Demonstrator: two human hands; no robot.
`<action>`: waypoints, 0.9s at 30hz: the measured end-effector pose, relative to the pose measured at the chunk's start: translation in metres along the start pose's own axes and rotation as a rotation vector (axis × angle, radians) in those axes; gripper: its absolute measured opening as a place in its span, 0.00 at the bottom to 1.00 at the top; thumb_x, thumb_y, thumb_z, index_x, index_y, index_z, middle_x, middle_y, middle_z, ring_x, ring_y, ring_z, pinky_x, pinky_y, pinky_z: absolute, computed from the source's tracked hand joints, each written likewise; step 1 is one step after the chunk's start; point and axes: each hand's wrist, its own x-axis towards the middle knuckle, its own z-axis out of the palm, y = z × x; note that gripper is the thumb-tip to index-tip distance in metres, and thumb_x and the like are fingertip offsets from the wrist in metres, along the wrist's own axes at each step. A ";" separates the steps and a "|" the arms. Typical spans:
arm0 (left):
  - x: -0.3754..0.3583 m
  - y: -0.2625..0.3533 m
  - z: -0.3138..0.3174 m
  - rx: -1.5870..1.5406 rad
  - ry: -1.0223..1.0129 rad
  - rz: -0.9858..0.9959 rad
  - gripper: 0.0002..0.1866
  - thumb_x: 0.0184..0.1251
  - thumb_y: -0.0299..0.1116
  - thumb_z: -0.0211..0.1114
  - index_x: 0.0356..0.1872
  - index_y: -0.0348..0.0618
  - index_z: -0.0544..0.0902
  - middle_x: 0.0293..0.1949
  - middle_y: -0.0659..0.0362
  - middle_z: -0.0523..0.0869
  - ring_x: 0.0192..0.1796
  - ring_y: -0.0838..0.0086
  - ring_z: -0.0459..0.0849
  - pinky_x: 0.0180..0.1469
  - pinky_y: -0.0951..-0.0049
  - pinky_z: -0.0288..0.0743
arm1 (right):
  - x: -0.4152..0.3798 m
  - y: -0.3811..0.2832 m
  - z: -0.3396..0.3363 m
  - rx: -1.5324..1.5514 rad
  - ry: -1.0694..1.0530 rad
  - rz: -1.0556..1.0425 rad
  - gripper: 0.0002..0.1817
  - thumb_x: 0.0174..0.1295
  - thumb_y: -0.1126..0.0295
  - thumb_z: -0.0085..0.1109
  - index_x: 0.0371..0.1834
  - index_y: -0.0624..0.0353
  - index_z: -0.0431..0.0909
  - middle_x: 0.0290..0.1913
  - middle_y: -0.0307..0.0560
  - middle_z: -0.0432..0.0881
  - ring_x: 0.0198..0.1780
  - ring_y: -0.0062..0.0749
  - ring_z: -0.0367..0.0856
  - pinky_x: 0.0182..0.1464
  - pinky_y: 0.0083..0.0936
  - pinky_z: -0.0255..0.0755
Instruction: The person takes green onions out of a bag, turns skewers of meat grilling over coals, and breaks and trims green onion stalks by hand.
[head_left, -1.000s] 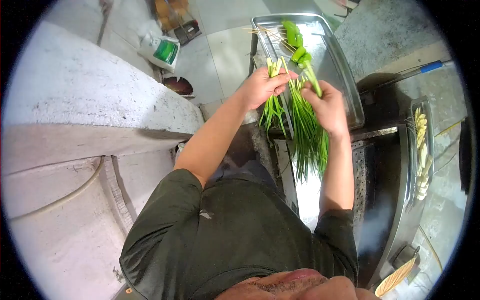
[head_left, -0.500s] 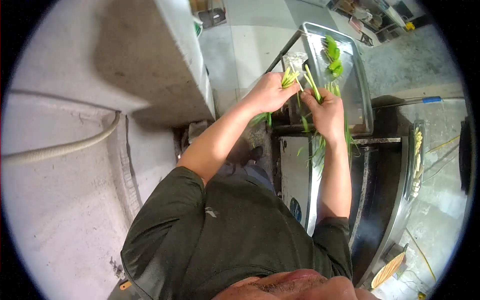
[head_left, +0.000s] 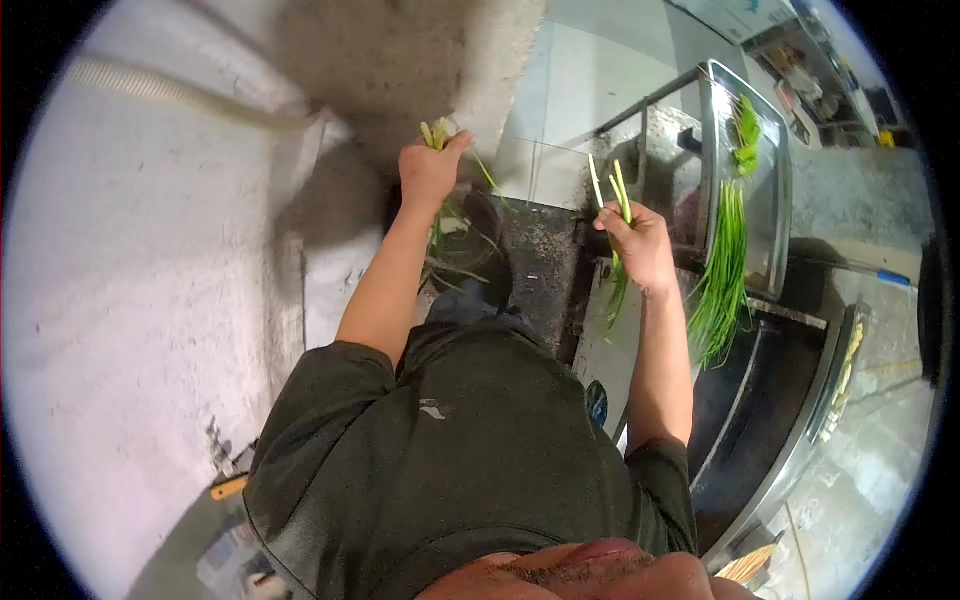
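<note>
My left hand [head_left: 428,172] is closed around a small bunch of green onions [head_left: 434,132]. Their pale cut ends stick up above the fist, and green leaves hang below it over the dark floor. A thin green strand [head_left: 487,175] dangles beside that hand. Well apart on the right, my right hand [head_left: 640,245] pinches a few green onion stalks [head_left: 620,190], one of them whitish, with leaves trailing beneath the palm. Close by that hand, a larger bunch of long green onions [head_left: 725,270] lies over the near edge of a metal tray [head_left: 785,215].
Leafy greens [head_left: 746,135] lie at the tray's far end. A dark open-topped unit [head_left: 735,400] with a metal rim stands at my right, beside a narrow tray [head_left: 825,430] of pale pieces. A concrete wall [head_left: 180,280] and a ribbed hose [head_left: 180,90] are on the left.
My hands were together near the tray and are now apart. The left has swung left with its bunch; the right still grips its stalks. The view has turned, uncovering the bunch on the tray.
</note>
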 end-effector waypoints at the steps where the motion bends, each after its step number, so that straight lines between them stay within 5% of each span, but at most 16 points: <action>1: -0.005 0.000 -0.008 0.097 0.049 -0.005 0.21 0.59 0.46 0.67 0.32 0.31 0.84 0.29 0.43 0.86 0.34 0.54 0.85 0.40 0.61 0.75 | 0.003 0.005 0.007 0.036 -0.038 0.006 0.08 0.64 0.70 0.61 0.39 0.65 0.83 0.29 0.36 0.83 0.27 0.14 0.71 0.30 0.15 0.64; 3: -0.024 -0.005 -0.007 0.101 0.028 -0.017 0.23 0.59 0.49 0.67 0.32 0.32 0.84 0.30 0.43 0.86 0.35 0.52 0.85 0.40 0.60 0.75 | 0.007 0.018 0.025 0.091 -0.087 -0.041 0.08 0.65 0.70 0.61 0.39 0.64 0.83 0.30 0.35 0.83 0.24 0.12 0.67 0.26 0.14 0.61; 6: -0.070 -0.005 0.012 -0.133 -0.256 0.113 0.18 0.57 0.45 0.70 0.36 0.39 0.86 0.32 0.54 0.89 0.35 0.72 0.86 0.43 0.70 0.77 | 0.003 0.027 0.047 0.065 -0.183 -0.085 0.08 0.65 0.70 0.60 0.38 0.65 0.83 0.29 0.35 0.82 0.25 0.12 0.68 0.26 0.14 0.61; 9: -0.108 0.017 0.026 -0.344 -0.354 0.097 0.14 0.57 0.39 0.71 0.32 0.37 0.84 0.25 0.61 0.84 0.29 0.81 0.77 0.34 0.73 0.72 | -0.011 0.031 0.057 0.103 -0.271 -0.099 0.08 0.65 0.71 0.60 0.38 0.65 0.83 0.29 0.35 0.82 0.25 0.12 0.68 0.27 0.14 0.61; 11: -0.118 0.016 0.034 -0.432 -0.381 -0.040 0.13 0.58 0.38 0.70 0.31 0.36 0.84 0.24 0.63 0.83 0.29 0.82 0.76 0.33 0.74 0.72 | -0.017 0.044 0.058 0.166 -0.244 -0.133 0.08 0.63 0.70 0.62 0.38 0.65 0.83 0.28 0.35 0.82 0.26 0.12 0.69 0.28 0.14 0.62; 14: -0.133 0.022 0.036 -0.313 -0.382 0.011 0.09 0.63 0.35 0.67 0.30 0.38 0.84 0.21 0.66 0.79 0.24 0.83 0.74 0.27 0.76 0.67 | -0.028 0.060 0.051 0.177 -0.215 -0.151 0.08 0.62 0.70 0.63 0.37 0.65 0.83 0.28 0.34 0.82 0.26 0.12 0.70 0.28 0.15 0.63; 17: -0.137 0.022 0.039 -0.310 -0.565 -0.110 0.10 0.64 0.36 0.66 0.31 0.39 0.84 0.20 0.66 0.77 0.23 0.82 0.73 0.27 0.76 0.67 | -0.045 0.058 0.039 0.215 -0.215 -0.092 0.09 0.62 0.69 0.64 0.36 0.65 0.83 0.27 0.34 0.81 0.27 0.12 0.71 0.29 0.14 0.63; 23: -0.135 0.021 0.046 -0.114 -0.734 0.267 0.12 0.69 0.36 0.60 0.35 0.37 0.83 0.19 0.64 0.77 0.24 0.80 0.73 0.28 0.74 0.68 | -0.060 0.067 0.016 0.125 -0.183 -0.023 0.08 0.63 0.69 0.63 0.35 0.63 0.83 0.26 0.34 0.81 0.21 0.11 0.66 0.23 0.15 0.59; 27: -0.132 0.021 0.049 -0.087 -0.676 0.388 0.12 0.70 0.36 0.59 0.36 0.37 0.82 0.19 0.63 0.76 0.24 0.81 0.72 0.27 0.73 0.67 | -0.072 0.057 0.017 0.273 -0.143 0.028 0.08 0.63 0.69 0.62 0.35 0.63 0.83 0.25 0.36 0.81 0.18 0.11 0.64 0.20 0.14 0.55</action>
